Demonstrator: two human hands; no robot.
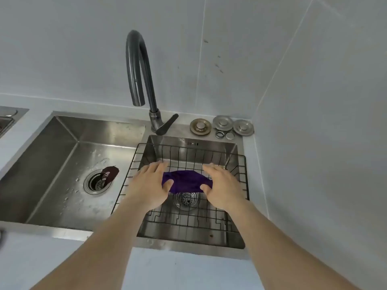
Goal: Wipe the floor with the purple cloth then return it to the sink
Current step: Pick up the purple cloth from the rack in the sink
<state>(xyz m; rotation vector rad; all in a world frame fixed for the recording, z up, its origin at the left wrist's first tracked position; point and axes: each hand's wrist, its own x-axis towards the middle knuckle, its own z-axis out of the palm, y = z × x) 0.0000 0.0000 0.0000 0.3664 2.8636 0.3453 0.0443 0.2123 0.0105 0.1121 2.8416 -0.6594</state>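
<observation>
A purple cloth [186, 182] hangs bunched between my two hands over the right basin of a steel double sink [188, 242]. My left hand [149, 185] pinches the cloth's left end with thumb and fingers. My right hand [222, 185] grips its right end the same way. Both hands are above a black wire basket [244, 164] that sits in the right basin. The basin's drain strainer [186, 198] shows just below the cloth.
A dark curved faucet [138, 70] rises behind the basins, lever to its right. Three metal drain covers [223, 123] and small rings lie on the back ledge. The left basin [69, 174] holds a drain and a dark brown object [110, 172]. Tiled walls stand behind and right.
</observation>
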